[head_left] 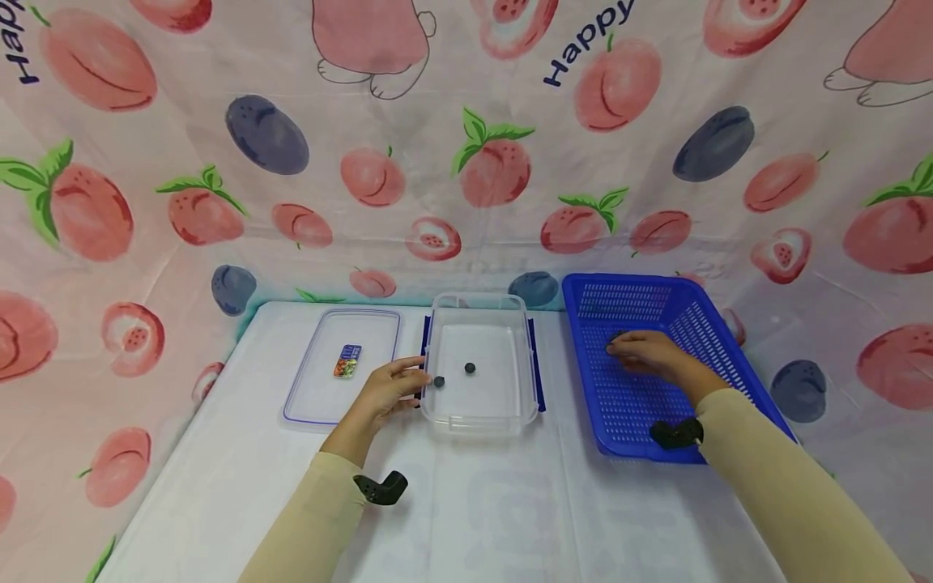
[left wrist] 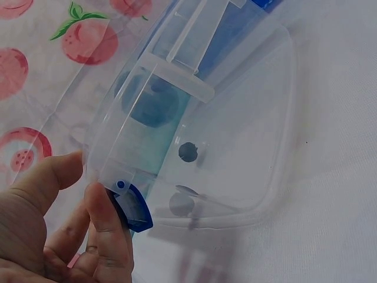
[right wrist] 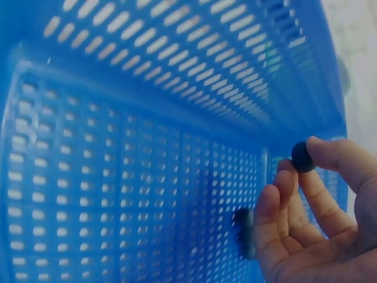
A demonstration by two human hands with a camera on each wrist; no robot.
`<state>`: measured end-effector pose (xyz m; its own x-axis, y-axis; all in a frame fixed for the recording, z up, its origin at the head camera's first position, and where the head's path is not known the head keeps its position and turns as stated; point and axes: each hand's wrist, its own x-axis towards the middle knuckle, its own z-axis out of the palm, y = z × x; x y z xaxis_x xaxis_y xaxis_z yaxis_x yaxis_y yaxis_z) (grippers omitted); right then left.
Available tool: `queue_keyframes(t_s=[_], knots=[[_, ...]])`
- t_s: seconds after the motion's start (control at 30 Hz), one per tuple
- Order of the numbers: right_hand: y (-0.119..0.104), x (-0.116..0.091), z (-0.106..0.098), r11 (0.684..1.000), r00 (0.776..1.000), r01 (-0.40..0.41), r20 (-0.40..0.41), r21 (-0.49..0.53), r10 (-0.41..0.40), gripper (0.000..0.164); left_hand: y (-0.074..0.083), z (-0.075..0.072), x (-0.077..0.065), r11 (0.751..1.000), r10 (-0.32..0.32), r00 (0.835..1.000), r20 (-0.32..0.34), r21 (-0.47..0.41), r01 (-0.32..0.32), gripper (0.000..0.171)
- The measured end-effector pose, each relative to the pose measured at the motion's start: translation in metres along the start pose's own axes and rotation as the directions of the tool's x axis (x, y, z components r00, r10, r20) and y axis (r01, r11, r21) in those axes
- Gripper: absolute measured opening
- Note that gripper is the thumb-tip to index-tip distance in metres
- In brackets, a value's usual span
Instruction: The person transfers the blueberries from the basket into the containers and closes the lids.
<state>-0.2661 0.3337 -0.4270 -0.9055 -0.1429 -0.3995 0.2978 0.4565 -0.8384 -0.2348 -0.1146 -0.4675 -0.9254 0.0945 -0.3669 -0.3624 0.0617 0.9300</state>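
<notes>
My left hand holds the left side of a clear plastic container, thumb by the rim and fingers against its blue side latch. Two blueberries lie in the container, one blueberry near the middle and another blueberry close to the left wall. Over at the right, my right hand is inside a blue perforated basket. Its thumb and fingers pinch a blueberry. Below that hand, more dark blueberries rest on the basket floor, partly covered by the fingers.
Left of the container, a clear lid with a blue seal lies flat, a colourful label on it. A white cloth covers the table. Behind it hangs a fruit-patterned curtain.
</notes>
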Motion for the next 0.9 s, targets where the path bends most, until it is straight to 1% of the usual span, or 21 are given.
queue_keyframes(t_s=[0.17, 0.3, 0.47, 0.63, 0.9], knots=[[-0.010, -0.003, 0.010, 0.999, 0.999, 0.042, 0.020, 0.002, -0.042, 0.037, -0.002, -0.001, 0.001, 1.000, 0.006, 1.000, 0.004, -0.003, -0.006, 0.048], [-0.016, -0.004, 0.016, 0.999, 0.998, 0.051, 0.028, 0.010, -0.051, 0.038, -0.002, -0.001, 0.001, 1.000, 0.006, 1.000, 0.008, -0.008, -0.006, 0.049], [-0.025, -0.002, 0.023, 0.998, 0.999, 0.045, 0.005, 0.037, -0.045, 0.041, -0.002, -0.002, 0.000, 1.000, 0.003, 1.000, 0.003, -0.001, -0.003, 0.048], [-0.032, -0.002, 0.027, 0.998, 0.998, 0.061, 0.004, 0.029, -0.061, 0.046, -0.002, -0.002, 0.000, 1.000, 0.001, 1.000, 0.004, 0.000, -0.001, 0.049], [-0.044, -0.004, 0.037, 0.996, 0.996, 0.084, 0.011, 0.025, -0.085, 0.043, -0.002, -0.001, 0.000, 1.000, -0.003, 1.000, 0.006, -0.003, 0.003, 0.049]])
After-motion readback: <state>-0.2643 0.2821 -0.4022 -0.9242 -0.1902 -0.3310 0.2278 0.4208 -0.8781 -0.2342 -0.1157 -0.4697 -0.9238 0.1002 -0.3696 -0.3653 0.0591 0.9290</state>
